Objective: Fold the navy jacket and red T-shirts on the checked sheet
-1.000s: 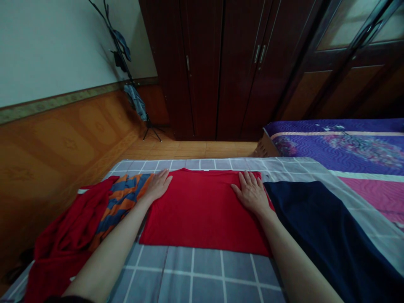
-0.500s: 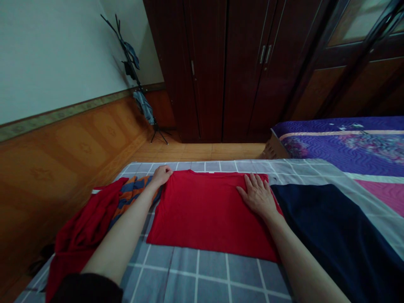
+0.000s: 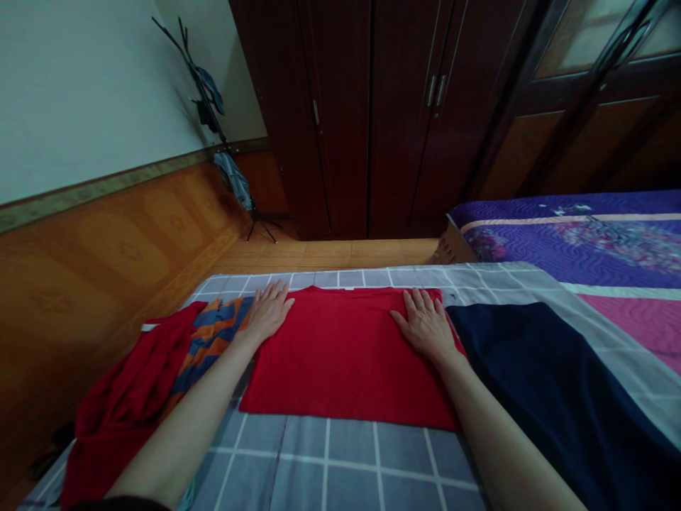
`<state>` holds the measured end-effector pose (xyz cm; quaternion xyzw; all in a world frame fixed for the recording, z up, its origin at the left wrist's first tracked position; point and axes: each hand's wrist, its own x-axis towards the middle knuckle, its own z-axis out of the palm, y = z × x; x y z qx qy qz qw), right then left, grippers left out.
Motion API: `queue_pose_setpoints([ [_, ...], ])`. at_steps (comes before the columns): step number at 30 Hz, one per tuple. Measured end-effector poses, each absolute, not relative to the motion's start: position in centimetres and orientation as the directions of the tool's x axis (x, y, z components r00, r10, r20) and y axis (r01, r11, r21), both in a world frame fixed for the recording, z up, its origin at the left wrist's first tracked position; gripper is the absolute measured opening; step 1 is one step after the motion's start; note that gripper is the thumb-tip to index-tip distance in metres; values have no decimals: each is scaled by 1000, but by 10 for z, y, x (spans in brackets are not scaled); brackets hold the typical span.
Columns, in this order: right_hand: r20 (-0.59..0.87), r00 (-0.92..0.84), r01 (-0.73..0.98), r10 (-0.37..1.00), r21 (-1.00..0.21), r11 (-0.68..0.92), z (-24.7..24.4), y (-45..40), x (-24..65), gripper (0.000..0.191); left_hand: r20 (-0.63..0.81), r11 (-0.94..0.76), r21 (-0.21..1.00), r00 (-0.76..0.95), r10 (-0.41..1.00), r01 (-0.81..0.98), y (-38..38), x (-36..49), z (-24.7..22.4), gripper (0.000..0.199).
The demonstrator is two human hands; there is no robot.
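Observation:
A red shirt (image 3: 345, 355), folded into a wide flat shape, lies on the grey checked bedsheet (image 3: 308, 454). My left hand (image 3: 268, 311) rests flat at its far left corner, fingers outstretched and holding nothing. On the far right corner my right hand (image 3: 424, 323) lies palm down with fingers spread. Both hands press on the cloth, and their palms are hidden. Left of the shirt are an orange and blue striped garment (image 3: 210, 337) and a crumpled red garment (image 3: 128, 390), partly behind my left forearm. To the right lies a dark navy garment (image 3: 537, 369).
Beyond the sheet's far edge is a tiled floor (image 3: 330, 254), with a dark wooden wardrobe (image 3: 340, 142) behind it. A coat stand (image 3: 213, 106) with hanging items leans in the left corner. A purple floral bedspread (image 3: 585, 227) covers a bed at the right.
My left hand has gone from pinching the shirt's far left corner to lying flat with fingers stretched. My right hand stays flat on the shirt. The view has shifted slightly.

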<state>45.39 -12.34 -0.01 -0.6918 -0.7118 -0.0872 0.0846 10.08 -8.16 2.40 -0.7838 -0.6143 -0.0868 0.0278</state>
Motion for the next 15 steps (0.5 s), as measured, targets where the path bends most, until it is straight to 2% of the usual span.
queue_pose_setpoints([
  [2, 238, -30, 1000, 971, 10, 29, 0, -124, 454, 64, 169, -322, 30, 313, 935, 946, -87, 125, 22, 53],
  [5, 243, -34, 999, 970, 16, 31, 0, -125, 454, 63, 71, -436, -31, 437, 897, 899, -91, 152, 17, 57],
  [8, 239, -34, 999, 970, 6, 34, 0, -125, 455, 64, 28, -342, -57, 344, 939, 938, -85, 148, 15, 58],
  [12, 221, -26, 1000, 975, -9, 29, 0, -124, 455, 65, 81, -170, -88, 178, 981, 981, -86, 140, 24, 59],
  [15, 206, -17, 1000, 978, -20, 22, 0, -124, 455, 65, 98, -325, -54, 329, 939, 944, -119, 177, 29, 57],
])
